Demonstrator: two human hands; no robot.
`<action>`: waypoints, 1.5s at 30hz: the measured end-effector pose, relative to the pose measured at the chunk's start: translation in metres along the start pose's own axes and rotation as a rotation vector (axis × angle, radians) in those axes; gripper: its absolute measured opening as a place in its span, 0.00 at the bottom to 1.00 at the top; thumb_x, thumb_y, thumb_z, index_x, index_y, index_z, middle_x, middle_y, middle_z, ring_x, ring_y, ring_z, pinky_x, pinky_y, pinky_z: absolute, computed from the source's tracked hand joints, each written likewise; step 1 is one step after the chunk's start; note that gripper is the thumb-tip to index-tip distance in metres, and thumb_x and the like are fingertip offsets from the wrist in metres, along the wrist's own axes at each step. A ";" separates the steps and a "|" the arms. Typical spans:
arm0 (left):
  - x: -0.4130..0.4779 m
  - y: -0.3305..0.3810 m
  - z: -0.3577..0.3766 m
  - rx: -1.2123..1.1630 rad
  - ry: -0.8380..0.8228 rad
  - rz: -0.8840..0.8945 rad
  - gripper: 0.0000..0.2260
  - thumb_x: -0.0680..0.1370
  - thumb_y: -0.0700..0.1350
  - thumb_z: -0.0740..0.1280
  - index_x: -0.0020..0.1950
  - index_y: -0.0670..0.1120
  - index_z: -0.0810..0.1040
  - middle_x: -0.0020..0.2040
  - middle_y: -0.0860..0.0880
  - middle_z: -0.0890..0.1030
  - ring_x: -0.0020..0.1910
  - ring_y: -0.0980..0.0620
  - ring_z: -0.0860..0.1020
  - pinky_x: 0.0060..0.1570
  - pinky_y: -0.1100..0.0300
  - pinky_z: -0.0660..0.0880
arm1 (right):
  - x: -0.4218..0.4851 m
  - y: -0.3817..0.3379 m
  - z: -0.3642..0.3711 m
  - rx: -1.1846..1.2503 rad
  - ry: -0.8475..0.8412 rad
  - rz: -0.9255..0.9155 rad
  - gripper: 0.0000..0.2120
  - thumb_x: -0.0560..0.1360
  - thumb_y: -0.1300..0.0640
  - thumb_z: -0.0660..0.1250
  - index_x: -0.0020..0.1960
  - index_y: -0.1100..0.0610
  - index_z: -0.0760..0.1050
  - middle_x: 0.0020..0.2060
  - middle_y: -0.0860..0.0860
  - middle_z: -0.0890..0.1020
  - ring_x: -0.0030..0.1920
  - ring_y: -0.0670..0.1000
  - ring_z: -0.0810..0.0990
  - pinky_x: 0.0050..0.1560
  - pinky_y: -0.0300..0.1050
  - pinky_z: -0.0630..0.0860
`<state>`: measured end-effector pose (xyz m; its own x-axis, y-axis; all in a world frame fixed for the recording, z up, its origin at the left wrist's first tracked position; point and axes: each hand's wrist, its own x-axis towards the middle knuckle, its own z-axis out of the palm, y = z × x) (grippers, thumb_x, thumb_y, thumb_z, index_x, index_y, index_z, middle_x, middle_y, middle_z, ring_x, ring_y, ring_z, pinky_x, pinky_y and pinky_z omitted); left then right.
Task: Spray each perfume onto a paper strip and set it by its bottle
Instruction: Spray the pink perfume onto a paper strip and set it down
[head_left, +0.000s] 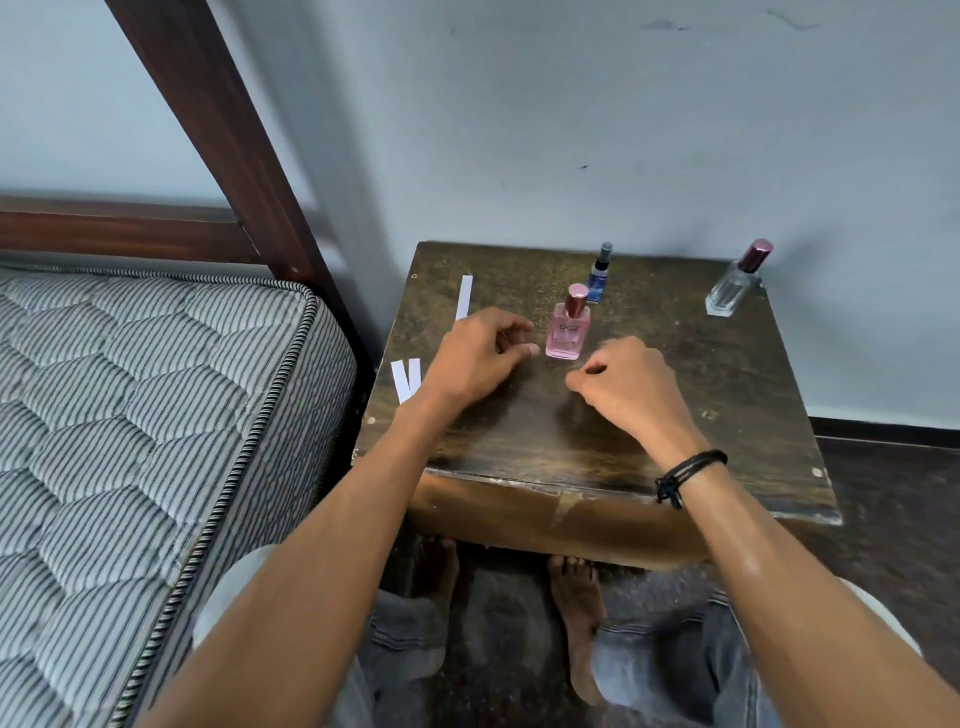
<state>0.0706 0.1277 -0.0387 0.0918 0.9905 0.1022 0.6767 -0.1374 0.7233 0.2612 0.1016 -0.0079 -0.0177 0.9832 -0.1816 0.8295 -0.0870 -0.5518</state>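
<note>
Since the capped pink bottle (567, 335) stands on the table (727, 374) between your left hand (480, 358), fingers loosely curled, and your right hand (626, 387), curled tighter, both holding nothing, grip its body low, pull the cap (576, 300) straight up, then fetch a paper strip (464, 296).

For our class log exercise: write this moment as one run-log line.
left hand: loosely curled, empty, beside capped pink bottle | right hand: fisted, empty | paper strips: on table, left
</note>
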 end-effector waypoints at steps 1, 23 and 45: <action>0.000 0.002 0.001 -0.017 -0.002 0.005 0.14 0.76 0.46 0.76 0.60 0.46 0.83 0.48 0.51 0.84 0.46 0.54 0.80 0.54 0.59 0.78 | 0.001 0.002 -0.002 0.026 0.016 0.019 0.11 0.76 0.51 0.72 0.37 0.54 0.84 0.33 0.51 0.85 0.37 0.52 0.84 0.41 0.45 0.80; 0.008 0.004 0.001 -0.051 -0.012 -0.005 0.11 0.79 0.42 0.72 0.61 0.46 0.84 0.55 0.49 0.86 0.52 0.54 0.82 0.56 0.64 0.76 | 0.036 -0.005 0.009 0.219 0.071 -0.131 0.11 0.75 0.55 0.77 0.55 0.53 0.80 0.49 0.47 0.84 0.48 0.48 0.83 0.50 0.46 0.78; 0.038 -0.026 -0.052 -0.071 0.268 -0.169 0.10 0.80 0.42 0.69 0.58 0.48 0.86 0.53 0.51 0.87 0.54 0.53 0.83 0.59 0.59 0.78 | 0.094 -0.066 0.058 0.395 0.168 -0.275 0.11 0.78 0.55 0.74 0.59 0.53 0.81 0.49 0.45 0.83 0.50 0.46 0.80 0.46 0.35 0.72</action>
<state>0.0186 0.1683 -0.0187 -0.2196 0.9646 0.1460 0.6127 0.0199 0.7901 0.1719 0.1905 -0.0360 -0.0885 0.9877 0.1293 0.5317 0.1566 -0.8323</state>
